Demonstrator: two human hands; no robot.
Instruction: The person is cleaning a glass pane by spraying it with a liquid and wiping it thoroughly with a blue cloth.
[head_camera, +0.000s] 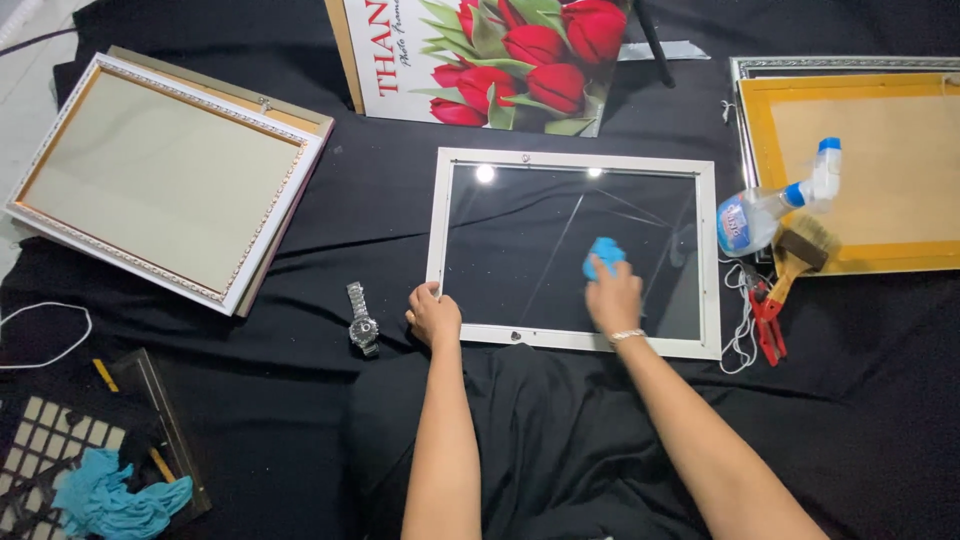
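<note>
- A black cloth (330, 230) covers the whole work surface, creased at the centre and lower part of the frame; a strip of pale floor shows at the far upper left.
- At the centre lies a white picture frame (575, 343) with glass (520, 245) that mirrors two ceiling lights.
- Upper left: a larger ornate white frame (160, 180), stacked on another. Upper centre: a poster of red tulips (500, 60), propped up. Upper right: a yellow-backed frame (860, 170).
- On that frame's lower left corner rest a spray bottle (775, 205) and a brush (800, 250); red pliers (767, 322) lie just below.
- A silver wristwatch (362, 320) sits left of the white picture frame; blue cloths (105, 500) lie at the lower left.
- The left hand (435, 313) is closed on the white frame's lower left edge, fingers curled over it.
- The right hand (613, 298), arm outstretched, presses a blue wiping cloth (603, 255) flat against the glass, right of centre.
</note>
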